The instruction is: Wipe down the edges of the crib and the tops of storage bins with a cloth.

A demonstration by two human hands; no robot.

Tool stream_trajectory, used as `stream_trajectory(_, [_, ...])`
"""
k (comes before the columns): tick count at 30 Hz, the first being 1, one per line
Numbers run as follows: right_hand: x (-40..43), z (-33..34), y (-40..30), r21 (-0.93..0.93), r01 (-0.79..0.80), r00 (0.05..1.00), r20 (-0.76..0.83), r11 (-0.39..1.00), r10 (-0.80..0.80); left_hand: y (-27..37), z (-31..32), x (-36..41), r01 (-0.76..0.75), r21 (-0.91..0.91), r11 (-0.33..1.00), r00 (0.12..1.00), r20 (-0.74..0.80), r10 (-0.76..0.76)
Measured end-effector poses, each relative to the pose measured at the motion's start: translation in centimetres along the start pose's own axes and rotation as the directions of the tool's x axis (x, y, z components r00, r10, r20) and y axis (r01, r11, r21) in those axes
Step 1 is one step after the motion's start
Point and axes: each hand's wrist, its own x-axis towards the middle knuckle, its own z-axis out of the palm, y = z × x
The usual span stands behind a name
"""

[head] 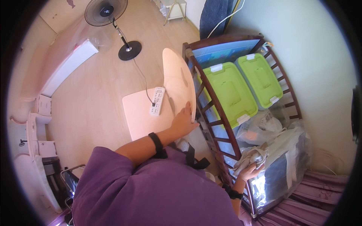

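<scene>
My left hand [183, 120] grips the edge of the curved backrest [179, 76] of a pale chair, its fingers on the inner face and its thumb on the outer side. A white power strip [157, 101] with a dark plug in it lies on the chair's flat seat [138, 113]. Over the near end of a dark wooden crib, my right hand [249, 171] holds a crumpled, greyish cloth [251, 159].
The slatted crib [219, 113] holds two bins with green lids [230, 93], a plastic bag [261, 127] and a plastic-wrapped dark item [278, 175]. A black standing fan [130, 50] stands ahead, its cord [142, 76] running to the strip. White furniture [34, 132] lines the left.
</scene>
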Motion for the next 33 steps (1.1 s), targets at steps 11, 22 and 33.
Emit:
stream_trajectory(11, [-1.1, -0.8, 1.1, 0.021, 0.014, 1.000, -0.003, 1.000, -0.014, 1.4, 1.0, 0.5, 0.141, 0.096, 0.985, 0.989, 0.025, -0.144])
stream_trajectory(22, [-0.2, -0.6, -1.4, 0.055, 0.050, 0.999, -0.002, 0.997, -0.050, 0.9, 2.2, 2.2, 0.067, 0.156, 0.985, 0.998, -0.008, -0.067])
stream_trajectory(33, [0.2, -0.7, -1.9, 0.080, 0.066, 0.998, 0.001, 0.995, -0.066, -0.7, 0.5, 1.7, 0.103, 0.205, 0.973, 0.993, 0.031, -0.112])
